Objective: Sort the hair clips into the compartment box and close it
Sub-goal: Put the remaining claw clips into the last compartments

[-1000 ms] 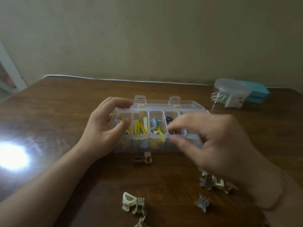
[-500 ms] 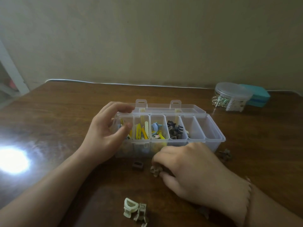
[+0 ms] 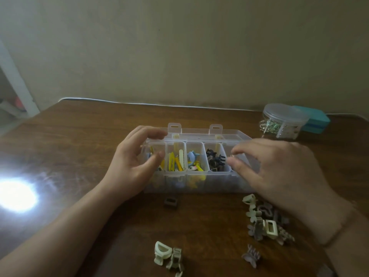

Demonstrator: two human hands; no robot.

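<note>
The clear compartment box (image 3: 196, 172) stands open mid-table, its lid (image 3: 199, 133) lying flat behind. The left compartments hold yellow, blue and black clips (image 3: 214, 158). My left hand (image 3: 131, 162) grips the box's left end, thumb in the first compartment and fingers on the back rim. My right hand (image 3: 279, 170) hovers over the fifth compartment, pinching a small beige clip (image 3: 232, 156) at its fingertips. Loose on the table are a brown clip (image 3: 171, 202), a beige and grey pile (image 3: 263, 222), two cream clips (image 3: 162, 254) and a greyish one (image 3: 251, 256).
A lidded clear jar (image 3: 283, 121) and a teal case (image 3: 317, 121) sit at the back right near the wall. A white cable (image 3: 139, 102) runs along the table's far edge. A bright glare spot (image 3: 16, 194) lies on the wood at left.
My right hand dropped to the table in front of the box, picked up the small beige clip, and rose to the fifth compartment. My left hand stayed on the box.
</note>
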